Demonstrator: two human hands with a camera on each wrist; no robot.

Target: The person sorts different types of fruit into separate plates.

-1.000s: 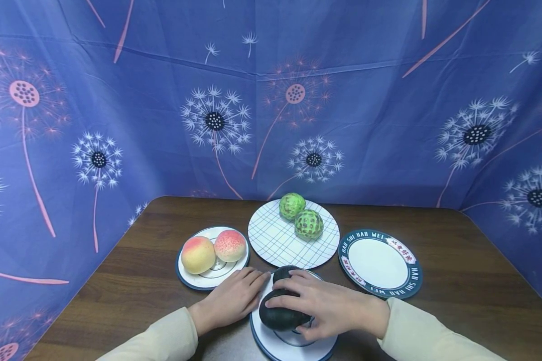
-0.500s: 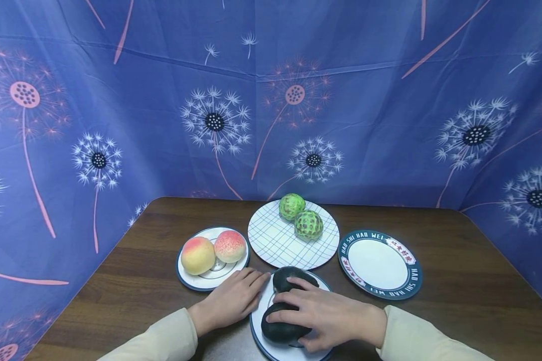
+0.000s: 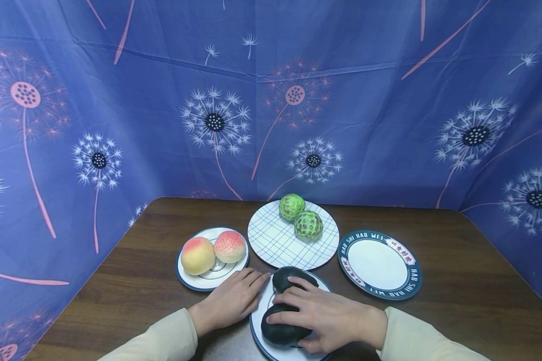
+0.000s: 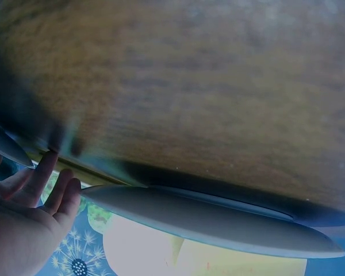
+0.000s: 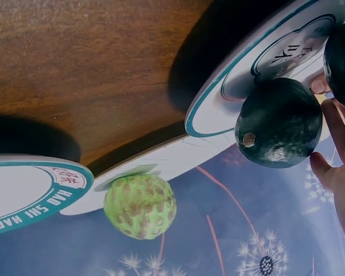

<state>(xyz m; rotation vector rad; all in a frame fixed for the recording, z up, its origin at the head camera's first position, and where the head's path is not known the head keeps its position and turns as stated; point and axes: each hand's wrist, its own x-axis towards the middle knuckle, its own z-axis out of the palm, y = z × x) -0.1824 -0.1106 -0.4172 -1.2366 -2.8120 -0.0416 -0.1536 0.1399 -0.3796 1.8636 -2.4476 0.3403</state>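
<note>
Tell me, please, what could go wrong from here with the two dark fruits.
The near fruit, being rounded, might slip from the right hand and roll. That hand also reaches over the far fruit, so a lift could nudge it. The left hand, close to their plate, could bump it.

The rightmost plate [image 3: 378, 264] reads "HAO SHI HAO WEI".

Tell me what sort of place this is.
Probably a staged tabletop set rather than a working kitchen: a dandelion-print blue cloth hangs behind and at both sides of a wooden table, where peach-like fruits and green fruits sit in pairs on separate plates.
</note>
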